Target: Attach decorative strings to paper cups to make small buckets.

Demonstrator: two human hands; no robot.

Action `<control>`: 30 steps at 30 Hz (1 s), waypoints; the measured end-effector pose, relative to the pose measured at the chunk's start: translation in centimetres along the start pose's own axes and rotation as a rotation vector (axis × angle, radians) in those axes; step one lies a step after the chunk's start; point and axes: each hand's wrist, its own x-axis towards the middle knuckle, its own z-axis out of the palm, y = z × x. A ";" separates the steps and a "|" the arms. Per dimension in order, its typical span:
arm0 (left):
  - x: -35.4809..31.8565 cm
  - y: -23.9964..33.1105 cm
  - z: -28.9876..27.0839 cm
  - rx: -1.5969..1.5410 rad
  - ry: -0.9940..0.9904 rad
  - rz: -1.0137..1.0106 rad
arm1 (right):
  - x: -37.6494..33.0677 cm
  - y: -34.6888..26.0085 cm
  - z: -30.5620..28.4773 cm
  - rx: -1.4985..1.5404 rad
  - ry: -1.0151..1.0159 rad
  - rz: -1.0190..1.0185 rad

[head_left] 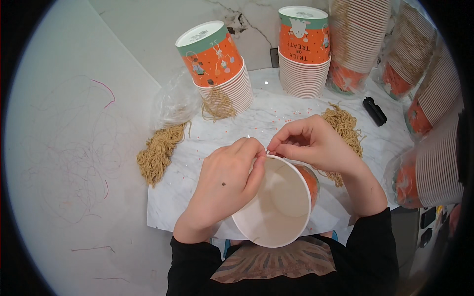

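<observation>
A paper cup (279,204) lies tilted over the near edge of the marble surface (276,116), mouth toward the camera. The left hand (224,185) grips its rim; the right hand (313,143) pinches shut at the rim's top — fingertips of both meet there. Beyond the cup stand two cup stacks (222,74) (303,54); string bundles (160,153) (345,128) lie either side.

Left hand (227,185) and right hand (311,143): fingertips pinched together, wrists bent inward.
</observation>
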 end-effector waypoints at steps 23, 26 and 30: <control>1.6 -3.9 -0.3 -0.589 -0.267 -0.065 | -0.7 -0.6 0.2 -0.471 0.070 -0.254; 1.8 -4.5 -1.0 -0.555 -0.299 -0.011 | -0.5 -0.8 0.2 -0.498 0.075 -0.233; 1.4 -3.6 -1.4 -1.022 -0.307 -0.208 | -0.1 0.0 0.1 -0.503 0.087 -0.239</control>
